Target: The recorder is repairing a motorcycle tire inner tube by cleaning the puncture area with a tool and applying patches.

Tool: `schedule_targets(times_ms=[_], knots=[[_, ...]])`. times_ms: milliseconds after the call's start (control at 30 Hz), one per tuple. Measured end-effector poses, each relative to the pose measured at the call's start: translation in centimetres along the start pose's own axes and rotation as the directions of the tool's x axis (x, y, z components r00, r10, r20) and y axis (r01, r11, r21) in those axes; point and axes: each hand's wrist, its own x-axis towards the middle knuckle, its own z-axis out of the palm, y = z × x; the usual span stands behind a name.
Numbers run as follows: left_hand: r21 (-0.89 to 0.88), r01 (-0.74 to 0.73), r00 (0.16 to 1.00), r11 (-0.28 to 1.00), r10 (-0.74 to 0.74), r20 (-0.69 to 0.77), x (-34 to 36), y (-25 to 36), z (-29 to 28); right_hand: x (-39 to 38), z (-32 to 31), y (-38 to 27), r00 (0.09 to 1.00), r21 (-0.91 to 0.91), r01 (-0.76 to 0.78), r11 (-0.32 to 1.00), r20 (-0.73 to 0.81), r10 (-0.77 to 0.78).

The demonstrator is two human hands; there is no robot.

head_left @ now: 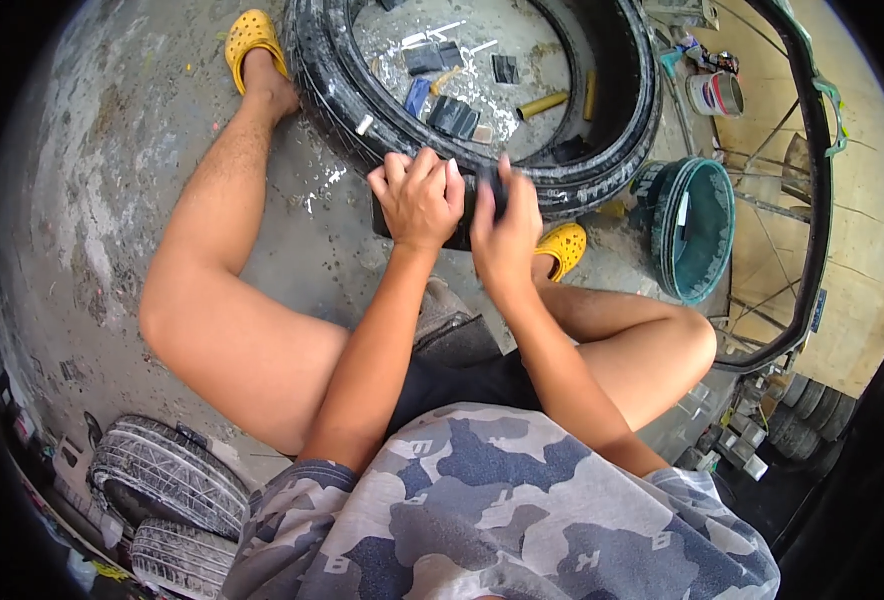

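A large black tire (327,95) lies on its side on the floor in front of me, between my legs. My left hand (420,200) is closed at its near edge, fingers curled over a flat black piece (459,236) that shows on both sides of the hand. Just to the right, my right hand (507,225) is closed around a small dark object (495,190), blurred by motion; its kind cannot be made out. A small white piece (364,125) sits on the tire's side, left of my hands.
Inside the tire's ring lie black blocks (454,117), a blue piece (417,97) and yellowish tubes (542,106). At right are a teal bucket (680,240), a metal can (714,95) and a large dark hoop (819,190). Dusty tires (167,475) stand at lower left. Yellow clogs (252,42) are on my feet.
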Motion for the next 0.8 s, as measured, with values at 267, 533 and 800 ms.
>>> schedule_targets(times_ms=[267, 533, 800], knots=[[-0.004, 0.015, 1.0, 1.0, -0.015, 0.006, 0.0, -0.1, 0.4, 2.3, 1.2, -0.7, 0.998, 0.035, -0.047, 0.998, -0.04, 0.048], [-0.019, -0.001, 1.0, 1.0, 0.001, -0.005, -0.1, 0.1, 0.8, -0.6, -0.1, 1.0, 0.999, -0.025, -0.014, 1.0, -0.044, 0.013], [-0.027, -0.015, 1.0, 1.0, 0.014, -0.022, -0.3, 0.5, 0.9, -4.1, -2.9, 3.0, 0.994, -0.006, -0.017, 1.0, 0.111, 0.018]])
